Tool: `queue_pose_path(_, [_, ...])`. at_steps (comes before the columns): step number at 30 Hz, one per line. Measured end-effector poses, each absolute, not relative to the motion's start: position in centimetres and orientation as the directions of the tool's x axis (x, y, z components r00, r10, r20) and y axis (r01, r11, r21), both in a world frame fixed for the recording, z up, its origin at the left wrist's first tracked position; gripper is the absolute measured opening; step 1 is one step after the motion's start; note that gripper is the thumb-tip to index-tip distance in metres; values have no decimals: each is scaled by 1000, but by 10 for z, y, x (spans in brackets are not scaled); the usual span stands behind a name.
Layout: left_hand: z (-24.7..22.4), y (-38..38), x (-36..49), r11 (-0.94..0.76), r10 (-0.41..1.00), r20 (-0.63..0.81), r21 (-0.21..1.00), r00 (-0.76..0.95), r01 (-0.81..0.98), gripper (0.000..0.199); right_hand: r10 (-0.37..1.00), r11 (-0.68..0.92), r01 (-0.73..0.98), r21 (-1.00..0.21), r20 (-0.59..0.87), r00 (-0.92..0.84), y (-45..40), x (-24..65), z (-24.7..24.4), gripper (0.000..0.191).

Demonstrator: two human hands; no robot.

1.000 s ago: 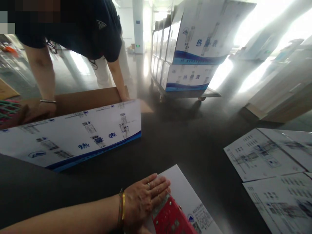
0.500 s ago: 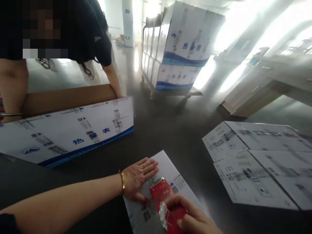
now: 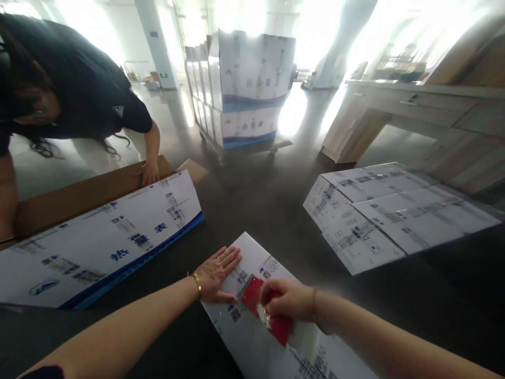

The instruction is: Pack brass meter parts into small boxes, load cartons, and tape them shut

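A white printed carton (image 3: 252, 347) lies in front of me at the bottom centre. My left hand (image 3: 216, 276), with a gold bracelet, rests flat on its far left part, fingers spread. Closed around a red tape dispenser (image 3: 252, 297), my right hand (image 3: 288, 299) is on the carton's top, right of my left hand. Crumpled clear tape shows beside the right fingertips. The dispenser's handle is partly hidden by that hand.
At the left a person (image 3: 90, 79) bends over a long open carton (image 3: 138, 231). Stacked cartons (image 3: 252, 79) stand on a cart ahead. More white cartons (image 3: 379, 205) lie at the right, before a wooden desk (image 3: 418, 102).
The view has swung to the right. My right hand and the dispenser have moved slightly up in view, and more of my right forearm shows. The other person's hand has shifted along the open carton.
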State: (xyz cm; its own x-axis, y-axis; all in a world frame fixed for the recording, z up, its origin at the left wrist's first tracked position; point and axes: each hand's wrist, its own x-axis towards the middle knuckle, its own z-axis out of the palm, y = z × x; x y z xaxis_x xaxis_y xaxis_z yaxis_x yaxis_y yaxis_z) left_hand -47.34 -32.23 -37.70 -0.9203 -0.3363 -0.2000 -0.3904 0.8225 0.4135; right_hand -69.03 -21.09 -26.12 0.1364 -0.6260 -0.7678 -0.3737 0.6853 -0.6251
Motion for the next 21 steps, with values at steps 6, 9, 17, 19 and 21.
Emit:
queue_pose_path(6, [-378,-321,-474,852,-337,-223,343,-915,-397,109,-543,735,-452,-506,-838,55,-109,-759,-253,38])
queue_pose_path(9, [-384,-320,-473,877,-338,-182,295,-923,-379,105,-472,815,-394,-425,-881,-26,-36,-796,-241,33])
queue_pose_path(17, [-404,-325,-461,938,-320,9,144,-947,-316,100,-418,866,-367,-341,-895,-154,28,-817,-242,39])
queue_pose_path(19, [-400,-303,-476,940,-306,12,161,-952,-300,102,-405,866,-377,-329,-903,-143,21,-816,-246,38])
queue_pose_path(21, [-391,-260,-505,951,-192,-41,238,-980,-196,107,-404,861,-384,-334,-908,-115,16,-816,-247,37])
